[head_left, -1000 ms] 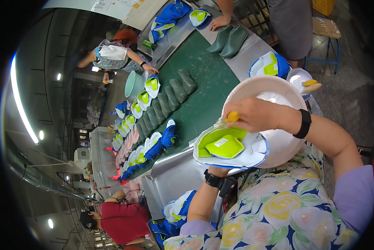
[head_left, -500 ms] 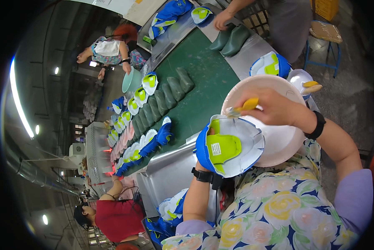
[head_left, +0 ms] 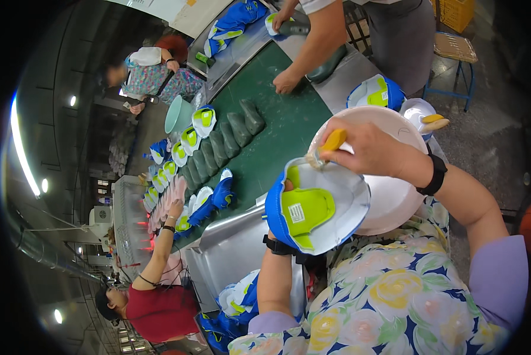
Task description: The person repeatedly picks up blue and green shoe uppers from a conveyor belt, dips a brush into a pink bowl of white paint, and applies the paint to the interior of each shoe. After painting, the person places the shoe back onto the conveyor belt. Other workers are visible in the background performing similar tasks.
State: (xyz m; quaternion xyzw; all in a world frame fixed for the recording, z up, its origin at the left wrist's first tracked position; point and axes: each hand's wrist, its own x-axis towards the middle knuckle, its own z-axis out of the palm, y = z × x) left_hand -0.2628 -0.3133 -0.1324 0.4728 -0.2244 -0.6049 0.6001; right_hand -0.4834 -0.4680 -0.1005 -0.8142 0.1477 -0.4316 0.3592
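A blue shoe upper (head_left: 351,198) with a white inside and lime-green lining is held in front of me. My left hand (head_left: 288,186) grips it from beneath and behind; most of its fingers are hidden by the upper. My right hand (head_left: 366,148) pinches a brush (head_left: 333,142) with a yellow handle. The brush's bristles touch the upper's white edge at its far side. Close behind the right hand is a large pale basin (head_left: 390,207), partly covered by my forearm and the upper.
A green conveyor belt (head_left: 289,124) carries dark shoe lasts (head_left: 240,129) and rows of uppers. A small white pot (head_left: 418,109) holding another yellow-handled brush stands beyond the basin. Co-workers stand across the belt, at its far left and at the top. More uppers (head_left: 236,302) lie left of me.
My right hand and the brush have shifted left and slightly down, and the upper left too. The co-worker at the top reaches over the belt; the one in red stretches an arm onto it.
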